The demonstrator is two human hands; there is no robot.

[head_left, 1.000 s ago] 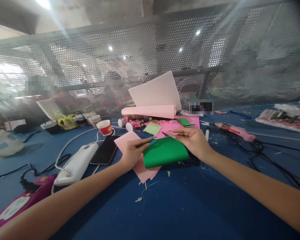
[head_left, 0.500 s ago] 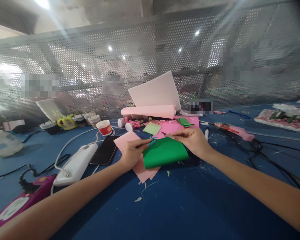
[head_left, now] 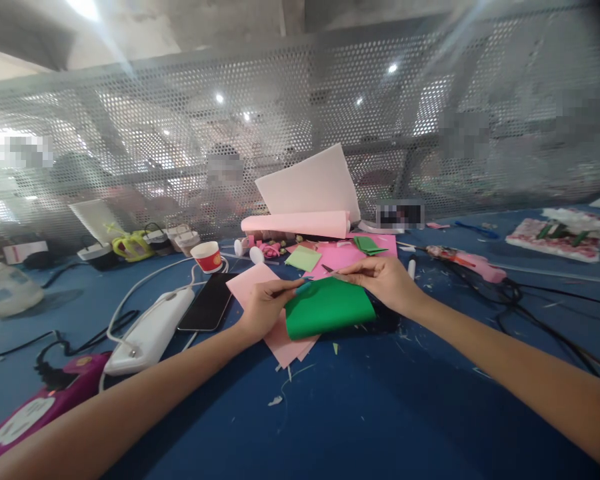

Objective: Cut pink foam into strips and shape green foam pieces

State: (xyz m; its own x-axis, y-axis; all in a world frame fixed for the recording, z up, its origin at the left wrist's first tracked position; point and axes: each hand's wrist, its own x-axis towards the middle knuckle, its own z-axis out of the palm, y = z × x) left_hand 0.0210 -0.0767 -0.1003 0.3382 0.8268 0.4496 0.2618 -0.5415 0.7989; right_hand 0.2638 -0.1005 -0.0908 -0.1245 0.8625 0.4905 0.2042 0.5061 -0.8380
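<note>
A green paper sheet [head_left: 330, 308] curves up off the blue table [head_left: 360, 413] in front of me. My left hand [head_left: 263, 308] pinches its left upper edge. My right hand [head_left: 387, 280] holds small scissors [head_left: 330, 271] whose blades point left along the top edge of the green sheet. Under the green sheet lie pale pink paper sheets [head_left: 253, 280]. Further back lies a bright pink sheet [head_left: 347, 253] with small green paper pieces [head_left: 369, 245] on it.
A black phone [head_left: 209, 303] and a white power strip [head_left: 150, 330] with cables lie left of my hands. A red paper cup [head_left: 207, 255], a pink foam roll [head_left: 300, 223] and a perforated metal screen [head_left: 180, 133] stand behind. A pink glue gun [head_left: 467, 260] and black cables [head_left: 535, 313] lie right.
The scissors have shifted slightly along the top edge of the green sheet. Both hands stay in nearly the same place.
</note>
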